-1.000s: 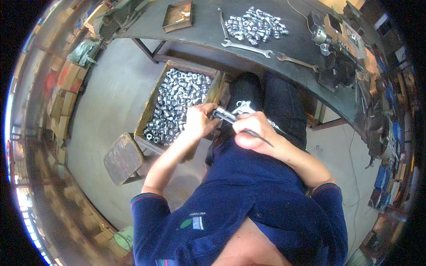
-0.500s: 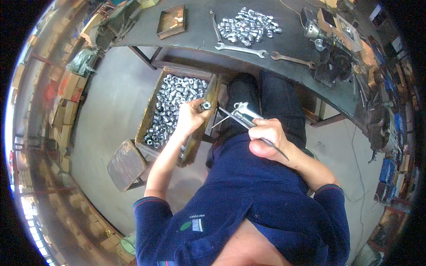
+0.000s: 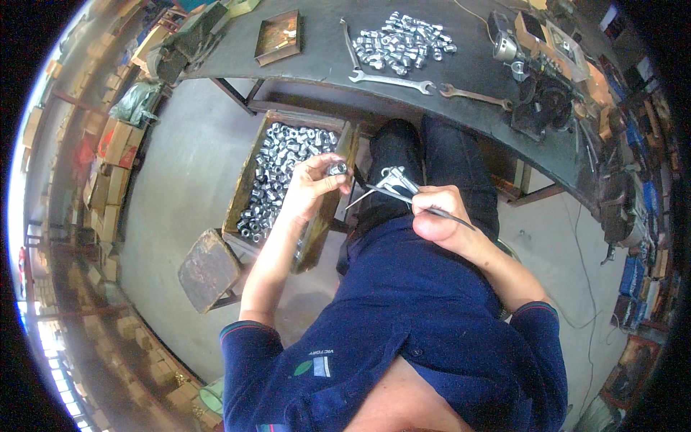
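At the far left of the frame, there are shelves (image 3: 111, 194) with many cartons. In the left of centre stands a stool (image 3: 209, 270) with a worn dark seat. Just beside it, to the right, is a wooden crate (image 3: 246, 180), filled with loose metal fittings (image 3: 284, 155), silvery and shiny, lying in all directions. Above, on the dark workbench (image 3: 324, 36), is a shallow brown tray (image 3: 279, 37).

Near the centre, over the right part of the crate, the left hand (image 3: 311, 189) grasps one nut fitting (image 3: 336, 169) between the thumb and the fingers. This fitting is short, bright and silvery, with a round end and a darker opening; finer details are too small to tell.

At the upper centre, open-end wrenches (image 3: 392, 81) lie just below a heap of similar fittings (image 3: 403, 43). Below the bench, over the person's lap, a silvery blow gun (image 3: 394, 178) shows a hook and a thin nozzle; whether the hand bears it, I cannot tell. To its right, the right hand (image 3: 443, 207) is closed around a slim dark tool (image 3: 457, 218), whose thin end points to the lower right.
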Demonstrator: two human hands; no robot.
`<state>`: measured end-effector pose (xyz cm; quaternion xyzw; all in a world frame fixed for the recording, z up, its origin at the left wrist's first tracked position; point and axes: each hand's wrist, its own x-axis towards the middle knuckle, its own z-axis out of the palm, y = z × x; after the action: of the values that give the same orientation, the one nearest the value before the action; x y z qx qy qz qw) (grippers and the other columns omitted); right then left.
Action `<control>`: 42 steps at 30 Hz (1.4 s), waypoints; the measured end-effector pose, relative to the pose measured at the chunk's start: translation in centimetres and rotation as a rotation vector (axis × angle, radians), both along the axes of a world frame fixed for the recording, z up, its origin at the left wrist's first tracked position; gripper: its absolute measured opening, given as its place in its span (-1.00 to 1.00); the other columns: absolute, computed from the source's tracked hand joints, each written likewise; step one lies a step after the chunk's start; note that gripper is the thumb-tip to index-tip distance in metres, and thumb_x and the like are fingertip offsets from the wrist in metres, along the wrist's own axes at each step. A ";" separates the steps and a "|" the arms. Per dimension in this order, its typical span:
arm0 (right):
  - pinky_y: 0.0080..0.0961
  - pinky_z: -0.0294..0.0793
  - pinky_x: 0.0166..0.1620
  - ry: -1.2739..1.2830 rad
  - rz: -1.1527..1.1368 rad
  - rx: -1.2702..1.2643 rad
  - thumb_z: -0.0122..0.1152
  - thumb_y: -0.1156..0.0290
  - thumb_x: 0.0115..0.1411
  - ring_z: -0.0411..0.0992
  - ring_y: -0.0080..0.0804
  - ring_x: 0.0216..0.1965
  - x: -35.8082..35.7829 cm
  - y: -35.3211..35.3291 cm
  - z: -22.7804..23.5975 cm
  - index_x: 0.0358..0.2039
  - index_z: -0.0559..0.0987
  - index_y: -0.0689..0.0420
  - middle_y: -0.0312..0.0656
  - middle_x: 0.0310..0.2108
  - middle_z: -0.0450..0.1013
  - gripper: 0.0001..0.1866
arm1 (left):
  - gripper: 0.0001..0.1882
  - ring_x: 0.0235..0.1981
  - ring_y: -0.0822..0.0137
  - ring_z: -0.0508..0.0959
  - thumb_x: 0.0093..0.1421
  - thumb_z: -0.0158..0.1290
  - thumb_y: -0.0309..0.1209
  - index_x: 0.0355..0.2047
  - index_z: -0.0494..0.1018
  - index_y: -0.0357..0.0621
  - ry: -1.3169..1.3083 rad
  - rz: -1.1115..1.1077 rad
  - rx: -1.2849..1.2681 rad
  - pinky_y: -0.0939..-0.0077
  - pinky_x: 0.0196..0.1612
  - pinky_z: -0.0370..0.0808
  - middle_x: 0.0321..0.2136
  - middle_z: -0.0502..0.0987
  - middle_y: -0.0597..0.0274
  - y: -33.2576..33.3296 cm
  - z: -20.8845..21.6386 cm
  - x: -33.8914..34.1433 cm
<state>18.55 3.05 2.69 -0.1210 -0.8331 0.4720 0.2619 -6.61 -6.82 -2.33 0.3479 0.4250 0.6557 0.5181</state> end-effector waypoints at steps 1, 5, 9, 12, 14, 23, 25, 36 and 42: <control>-0.42 0.14 -0.60 -0.002 0.001 0.002 0.12 0.48 -0.22 0.22 -0.30 -0.72 0.0 0.0 -0.2 -0.76 0.31 0.18 -0.14 -0.74 0.22 -0.83 | -0.70 -0.41 0.22 0.57 0.00 0.16 -0.63 -0.21 0.44 -0.29 -0.051 -0.016 0.012 0.43 -0.29 0.53 -0.32 0.54 -0.01 0.0 0.1 0.2; -0.42 0.13 -0.61 -0.006 0.007 0.002 0.11 0.51 -0.23 0.21 -0.31 -0.72 -0.2 0.2 -0.5 -0.77 0.31 0.18 -0.14 -0.74 0.22 -0.84 | -0.71 -0.25 0.09 0.56 0.04 0.14 -0.58 -0.19 0.42 -0.26 -0.169 -0.089 0.064 0.29 -0.12 0.50 -0.25 0.52 -0.09 0.4 0.7 0.7; -0.42 0.14 -0.61 -0.035 -0.005 -0.052 0.11 0.53 -0.24 0.21 -0.35 -0.72 0.0 0.2 -0.7 -0.77 0.30 0.17 -0.16 -0.75 0.22 -0.84 | -0.70 -0.19 0.04 0.55 0.06 0.13 -0.54 -0.18 0.37 -0.26 -0.205 -0.118 0.065 0.23 -0.03 0.46 -0.21 0.50 -0.14 0.9 1.0 1.0; -0.43 0.15 -0.60 -0.043 -0.010 -0.048 0.11 0.53 -0.24 0.20 -0.39 -0.72 0.1 0.3 -0.9 -0.77 0.30 0.16 -0.18 -0.76 0.22 -0.85 | -0.70 -0.18 0.03 0.55 0.07 0.12 -0.54 -0.17 0.34 -0.26 -0.182 -0.133 0.021 0.23 -0.03 0.46 -0.22 0.50 -0.17 1.9 0.9 0.9; -0.43 0.15 -0.60 -0.025 -0.018 -0.049 0.10 0.54 -0.24 0.20 -0.40 -0.71 0.1 0.5 -1.0 -0.76 0.31 0.16 -0.19 -0.76 0.22 -0.85 | -0.68 -0.22 0.05 0.56 0.11 0.09 -0.50 -0.13 0.31 -0.30 -0.088 -0.129 -0.075 0.26 -0.07 0.48 -0.26 0.51 -0.17 3.2 0.8 0.6; -0.44 0.16 -0.58 0.045 0.015 -0.098 0.12 0.53 -0.22 0.20 -0.38 -0.71 0.2 0.5 -0.1 -0.75 0.30 0.17 -0.19 -0.75 0.21 -0.83 | -0.50 -0.55 0.26 0.57 0.14 0.11 -0.24 -0.10 0.33 -0.47 0.523 0.019 -0.322 0.45 -0.43 0.55 -0.42 0.54 -0.06 17.2 3.9 -2.4; -0.44 0.15 -0.59 0.050 -0.004 -0.079 0.12 0.51 -0.22 0.17 -0.37 -0.72 0.1 0.8 0.0 -0.76 0.29 0.18 -0.18 -0.77 0.19 -0.82 | -0.32 -0.50 0.23 0.59 0.13 0.11 -0.18 0.07 0.18 -0.48 0.515 0.082 -0.219 0.45 -0.35 0.54 -0.30 0.53 -0.09 21.1 5.6 -3.3; -0.46 0.17 -0.59 -0.032 -0.109 -0.016 0.08 0.40 -0.20 0.23 -0.45 -0.70 -1.3 2.2 -1.4 -0.71 0.37 0.20 -0.15 -0.75 0.23 -0.85 | -0.52 -0.59 0.39 0.54 0.25 -0.05 -0.12 -0.17 0.40 -0.41 0.479 -0.148 -0.086 0.58 -0.46 0.47 -0.54 0.54 0.10 10.3 7.5 0.7; -0.52 0.15 -0.58 -0.076 -0.046 -0.023 0.12 0.42 -0.20 0.19 -0.52 -0.69 -1.8 1.8 -2.7 -0.73 0.33 0.16 -0.26 -0.76 0.19 -0.84 | -0.69 -0.67 0.41 0.48 0.27 -0.07 -0.31 -0.24 0.42 -0.41 0.276 -0.198 -0.125 0.58 -0.55 0.44 -0.68 0.47 0.19 4.9 2.5 5.0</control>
<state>16.71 4.81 0.03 -0.1608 -0.8340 0.4705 0.2392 -1.59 -1.92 0.14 0.4418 0.4957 0.5198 0.5375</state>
